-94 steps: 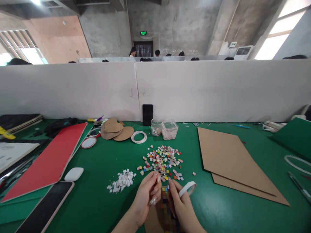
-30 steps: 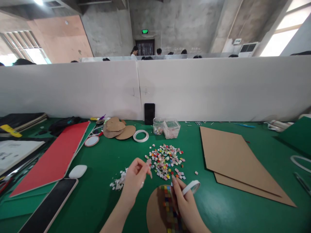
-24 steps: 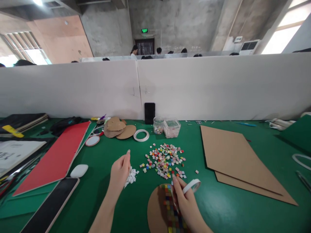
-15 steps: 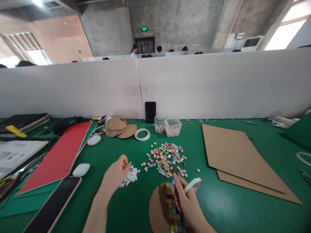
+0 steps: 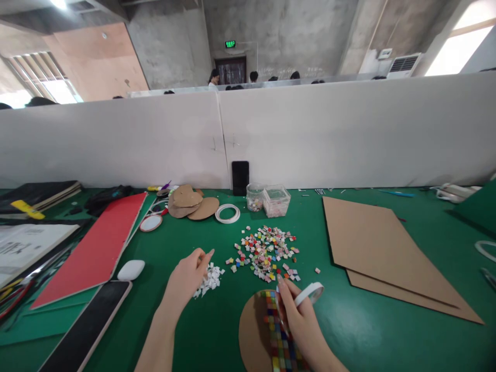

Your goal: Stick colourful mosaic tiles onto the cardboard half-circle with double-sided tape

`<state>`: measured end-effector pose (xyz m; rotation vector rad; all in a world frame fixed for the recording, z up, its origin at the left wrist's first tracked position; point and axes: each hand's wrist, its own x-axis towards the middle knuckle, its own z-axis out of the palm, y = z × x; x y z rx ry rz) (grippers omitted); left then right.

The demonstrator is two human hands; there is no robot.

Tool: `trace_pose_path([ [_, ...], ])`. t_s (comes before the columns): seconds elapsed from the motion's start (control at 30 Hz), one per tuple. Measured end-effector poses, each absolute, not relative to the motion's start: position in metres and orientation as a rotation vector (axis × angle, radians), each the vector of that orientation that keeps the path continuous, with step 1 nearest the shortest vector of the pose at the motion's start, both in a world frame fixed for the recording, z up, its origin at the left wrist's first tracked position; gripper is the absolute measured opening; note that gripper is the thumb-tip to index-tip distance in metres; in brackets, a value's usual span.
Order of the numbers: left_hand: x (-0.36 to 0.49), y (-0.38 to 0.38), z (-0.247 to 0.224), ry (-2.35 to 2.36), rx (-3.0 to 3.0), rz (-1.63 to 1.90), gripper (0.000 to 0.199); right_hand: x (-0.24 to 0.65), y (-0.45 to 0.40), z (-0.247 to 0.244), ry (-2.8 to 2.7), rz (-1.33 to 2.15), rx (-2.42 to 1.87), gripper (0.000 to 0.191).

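Note:
My left hand (image 5: 189, 275) hovers over a small pile of white paper bits (image 5: 212, 279); one digit is stretched out to the right, the others are loosely curled, and I see nothing in it. My right hand (image 5: 301, 323) is closed on a roll of white tape (image 5: 310, 292), whose ring sticks out beside the fingers. Its fingertips are at the top of a strip of colourful mosaic tiles (image 5: 273, 330), which lies on a round cardboard disc (image 5: 253, 330). The hand covers part of the tiles. Beyond it lies a heap of loose mosaic tiles (image 5: 267, 250).
Two clear plastic containers (image 5: 276, 200) and an upright phone (image 5: 240, 178) stand by the white partition (image 5: 310, 139). Cardboard sheets (image 5: 380, 243) lie right. On the left are a red board (image 5: 93, 248), a white case (image 5: 130, 269) and a dark tablet-like slab (image 5: 87, 328). More cardboard discs (image 5: 203, 208) lie behind.
My left hand has risen slightly to the right, and its pinched fingers have parted, one stretching outward. My right hand keeps its hold on the tape roll, almost unmoved.

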<state>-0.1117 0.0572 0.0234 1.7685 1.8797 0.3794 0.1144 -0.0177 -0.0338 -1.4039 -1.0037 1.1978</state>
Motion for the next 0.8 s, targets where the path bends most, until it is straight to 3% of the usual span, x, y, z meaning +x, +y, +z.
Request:
trace_pose_path([
  [0.33,-0.1124,0.0601,0.0199,1.801,1.704,0.518,0.020,0.1140,-0.0167,-0.0308,-0.992,1.154,-1.392,0.046],
  [0.8,-0.1155,0.0590,0.0179,1.820,1.783,0.456,0.019,0.1137,-0.0168,-0.0310,-1.003,1.152,-1.382,0.046],
])
